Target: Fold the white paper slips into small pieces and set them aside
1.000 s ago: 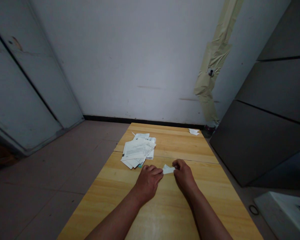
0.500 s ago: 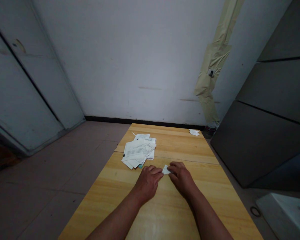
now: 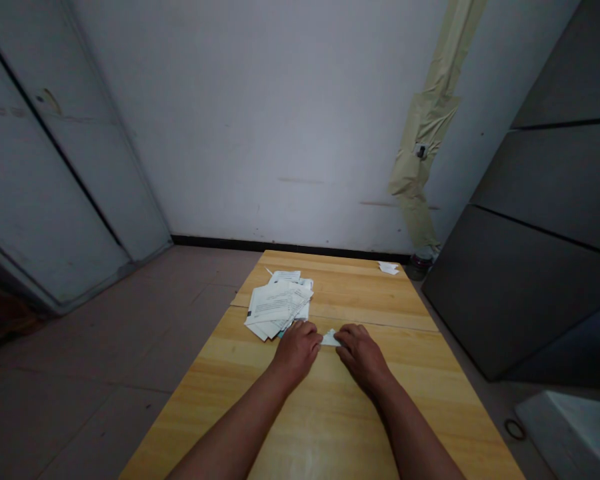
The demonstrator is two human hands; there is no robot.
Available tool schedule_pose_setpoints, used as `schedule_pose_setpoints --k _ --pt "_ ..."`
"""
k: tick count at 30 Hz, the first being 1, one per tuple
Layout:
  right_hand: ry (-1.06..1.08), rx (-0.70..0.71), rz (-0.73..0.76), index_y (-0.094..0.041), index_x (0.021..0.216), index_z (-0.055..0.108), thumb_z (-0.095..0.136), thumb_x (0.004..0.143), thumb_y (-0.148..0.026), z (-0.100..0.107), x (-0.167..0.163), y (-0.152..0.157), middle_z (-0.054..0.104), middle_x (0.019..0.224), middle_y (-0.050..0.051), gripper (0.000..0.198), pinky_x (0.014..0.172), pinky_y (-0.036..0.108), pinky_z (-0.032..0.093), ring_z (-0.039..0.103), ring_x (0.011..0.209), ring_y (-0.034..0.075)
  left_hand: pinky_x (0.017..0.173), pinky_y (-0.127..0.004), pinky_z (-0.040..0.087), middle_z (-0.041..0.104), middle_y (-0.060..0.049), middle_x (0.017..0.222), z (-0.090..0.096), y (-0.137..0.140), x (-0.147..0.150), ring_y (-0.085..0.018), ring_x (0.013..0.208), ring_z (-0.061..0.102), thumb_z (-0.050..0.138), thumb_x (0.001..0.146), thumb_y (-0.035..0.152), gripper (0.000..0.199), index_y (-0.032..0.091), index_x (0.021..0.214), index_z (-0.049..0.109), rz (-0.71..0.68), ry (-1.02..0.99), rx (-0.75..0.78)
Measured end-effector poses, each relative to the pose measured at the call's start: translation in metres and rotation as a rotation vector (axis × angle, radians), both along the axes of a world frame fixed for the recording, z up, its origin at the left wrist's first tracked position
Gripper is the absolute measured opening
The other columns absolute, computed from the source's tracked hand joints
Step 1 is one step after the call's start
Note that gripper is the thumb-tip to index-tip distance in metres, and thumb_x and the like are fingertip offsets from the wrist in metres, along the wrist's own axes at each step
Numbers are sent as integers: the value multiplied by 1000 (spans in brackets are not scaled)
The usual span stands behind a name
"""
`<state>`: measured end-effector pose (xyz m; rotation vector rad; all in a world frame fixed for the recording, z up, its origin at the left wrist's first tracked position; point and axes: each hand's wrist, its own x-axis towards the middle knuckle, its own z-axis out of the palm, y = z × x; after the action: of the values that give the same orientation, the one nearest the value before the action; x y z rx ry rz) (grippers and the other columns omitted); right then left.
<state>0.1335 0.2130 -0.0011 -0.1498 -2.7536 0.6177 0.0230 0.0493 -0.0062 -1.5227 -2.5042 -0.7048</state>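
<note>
Between my two hands lies a small folded piece of white paper (image 3: 329,339), on or just over the wooden table (image 3: 325,400). My left hand (image 3: 300,350) pinches its left end, fingers closed. From the other side my right hand (image 3: 359,350) has its fingers closed on the right end. Both fingertips hide parts of the paper, and its peaked top edge shows in the gap. Just beyond my left hand is a loose stack of printed sheets (image 3: 273,303), overlapping at different angles.
Small folded white papers (image 3: 389,267) lie at the table's far right corner. A white wall (image 3: 280,133) stands behind the table, with tan tape (image 3: 415,173) around a socket. Dark grey panels (image 3: 530,267) rise on the right, near a white box (image 3: 570,427) on the floor.
My left hand has shifted slightly left and away from my right hand, so a wider strip of the folded paper shows between them. The view has tilted a little.
</note>
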Motion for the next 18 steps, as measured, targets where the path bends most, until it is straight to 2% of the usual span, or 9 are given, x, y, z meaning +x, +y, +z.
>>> schedule_pose_setpoints --k 7,18 --pt "4 17 0 -23 102 70 57 84 -13 -2 -2 2 66 105 7 24 84 32 47 56 98 22 78 -30 44 63 -4 87 -4 5 -6 -18 86 54 48 96 19 26 18 81 69 -44 119 -9" --pt "41 131 -32 -23 92 67 61 85 -18 -5 -6 -3 65 95 6 11 75 30 41 54 91 22 74 -30 43 59 -4 84 -2 9 -5 -18 83 53 46 96 15 21 17 82 61 -27 193 -43"
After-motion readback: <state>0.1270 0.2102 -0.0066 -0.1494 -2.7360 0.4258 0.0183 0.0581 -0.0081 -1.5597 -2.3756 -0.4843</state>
